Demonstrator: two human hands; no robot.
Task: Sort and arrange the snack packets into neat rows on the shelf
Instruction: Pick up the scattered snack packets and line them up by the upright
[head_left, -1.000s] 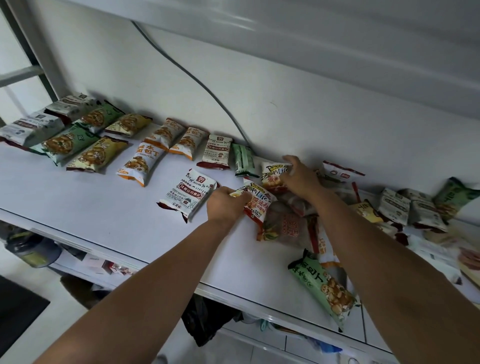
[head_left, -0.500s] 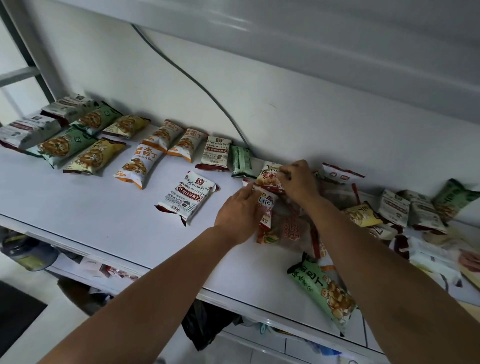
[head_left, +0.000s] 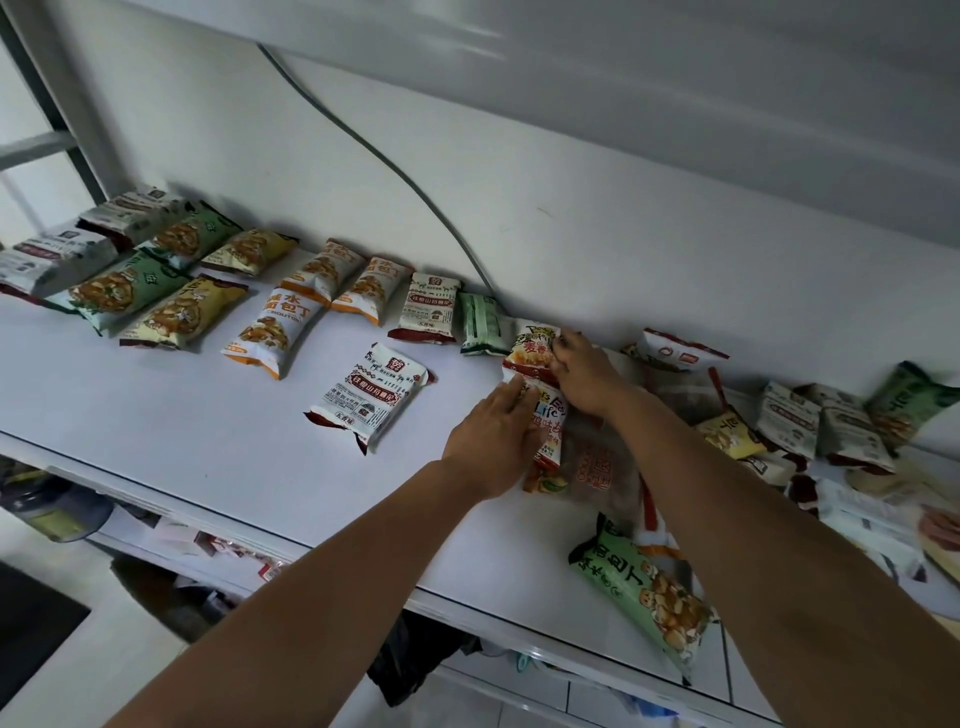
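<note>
Sorted snack packets lie in two rows along the back left of the white shelf (head_left: 156, 415): green packets (head_left: 119, 291), yellow ones (head_left: 182, 314) and orange-white ones (head_left: 272, 325). A white-and-maroon packet (head_left: 369, 400) lies alone in the middle. My left hand (head_left: 493, 436) rests with straight fingers on a white "Life" packet (head_left: 550, 415). Just behind it, my right hand (head_left: 582, 369) pinches the right edge of a red-and-yellow packet (head_left: 532, 348), next to a small green packet (head_left: 480, 325) at the row's end.
An unsorted heap of packets (head_left: 810, 431) covers the shelf's right side. A large green packet (head_left: 644, 597) lies near the front edge. A grey cable (head_left: 363, 140) runs down the back wall. Clutter sits on the lower shelf (head_left: 218, 551).
My left hand slid from the packet's left end onto its side and opened flat. My right hand shifted the red-and-yellow packet slightly back toward the wall.
</note>
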